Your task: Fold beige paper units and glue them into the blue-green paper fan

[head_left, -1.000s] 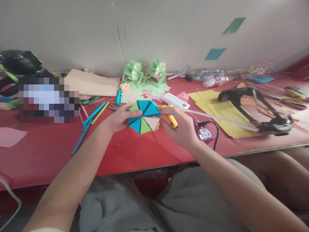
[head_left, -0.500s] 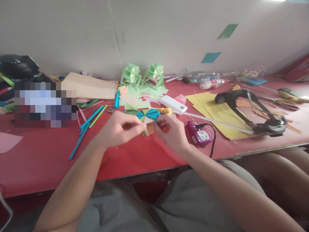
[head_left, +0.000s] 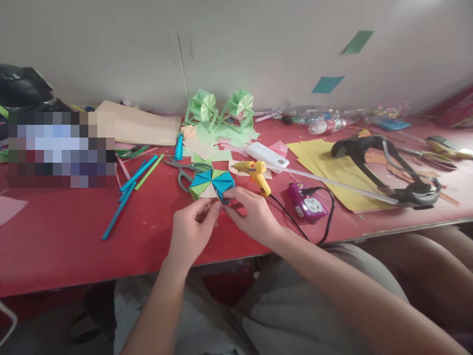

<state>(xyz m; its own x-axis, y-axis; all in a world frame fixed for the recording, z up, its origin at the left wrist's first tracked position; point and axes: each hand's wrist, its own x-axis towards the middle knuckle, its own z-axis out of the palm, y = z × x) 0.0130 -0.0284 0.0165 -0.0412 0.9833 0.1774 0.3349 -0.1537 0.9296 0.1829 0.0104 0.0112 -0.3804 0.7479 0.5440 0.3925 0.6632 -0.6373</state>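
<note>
Left hand (head_left: 194,227) and right hand (head_left: 254,212): both closed in pinch grips on the near edge of the paper wheel (head_left: 211,181), tips almost meeting at a blue fold. Wheel sits just ahead of the thumbs, face up and tilted towards the wearer; probably held from both sides to press or align that fold. Glue gun (head_left: 254,170) lies just beyond the right hand, presumably for easy reach; its cord (head_left: 290,216) appears to run to the socket block (head_left: 306,201), likely why the two sit close.

Not seen: the wheel's underside and exact finger contact. Scissors (head_left: 185,166): one handle partly behind the wheel. Far-left patch (head_left: 61,148) pixelated, contents unreadable. Bottles (head_left: 327,126) at the back: indistinct, overlapping.
</note>
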